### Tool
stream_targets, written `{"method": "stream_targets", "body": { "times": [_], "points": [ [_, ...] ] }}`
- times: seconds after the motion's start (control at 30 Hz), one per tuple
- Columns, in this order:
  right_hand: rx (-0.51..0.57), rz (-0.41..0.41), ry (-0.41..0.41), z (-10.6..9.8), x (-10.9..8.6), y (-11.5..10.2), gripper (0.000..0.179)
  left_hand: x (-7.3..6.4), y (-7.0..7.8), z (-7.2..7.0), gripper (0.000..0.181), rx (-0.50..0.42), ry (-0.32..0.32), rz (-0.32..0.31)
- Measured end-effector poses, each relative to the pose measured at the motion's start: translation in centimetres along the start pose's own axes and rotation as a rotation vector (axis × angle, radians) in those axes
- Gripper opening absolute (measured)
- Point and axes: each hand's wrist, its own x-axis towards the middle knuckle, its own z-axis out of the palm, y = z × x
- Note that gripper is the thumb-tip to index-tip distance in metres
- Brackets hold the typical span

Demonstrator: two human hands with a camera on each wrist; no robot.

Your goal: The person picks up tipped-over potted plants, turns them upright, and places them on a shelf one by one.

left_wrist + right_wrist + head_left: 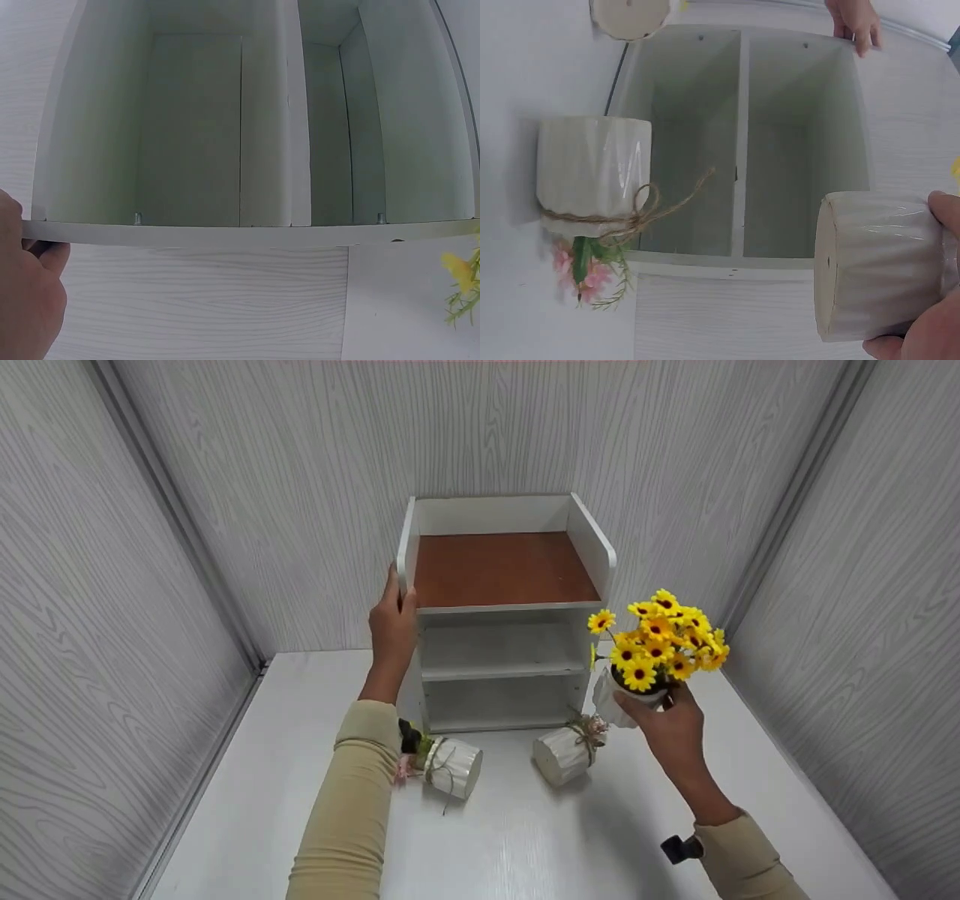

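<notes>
yellow flowers filled the white pot, which hung off the counter, just right of the cabinet. the right grip was holding that pot, thumb and fingers set round its sides. the left grip was narrow, pinching the front edge of the cabinet's left panel. two more pots lay on their sides before the cabinet: the left pot, with pink flowers, and the right pot, both tied with twine. the step in hand seemed to be placing the white pot, not yet set down, while the cabinet was steadied; the next move probably called for a firm, level hold and blooms kept clear of the right panel.
</notes>
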Motion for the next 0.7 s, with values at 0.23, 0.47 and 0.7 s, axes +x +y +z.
{"method": "stream_targets", "body": {
  "times": [0.23, 0.47, 0.7],
  "points": [
    [0.021, -0.057, -0.040, 1.1, 2.1, -2.4, 0.094, 0.0, 0.1, 0.1, 0.057, -0.007, 0.001, -0.017],
    [0.053, -0.168, -0.056, 2.2, 3.9, -4.8, 0.086, -0.1, 0.1, 0.0, 0.057, -0.011, -0.004, -0.020],
    [0.068, -0.238, -0.055, 3.6, 5.1, -8.2, 0.078, -0.1, 0.0, 0.0, 0.058, -0.015, -0.002, -0.015]
  ]
}}
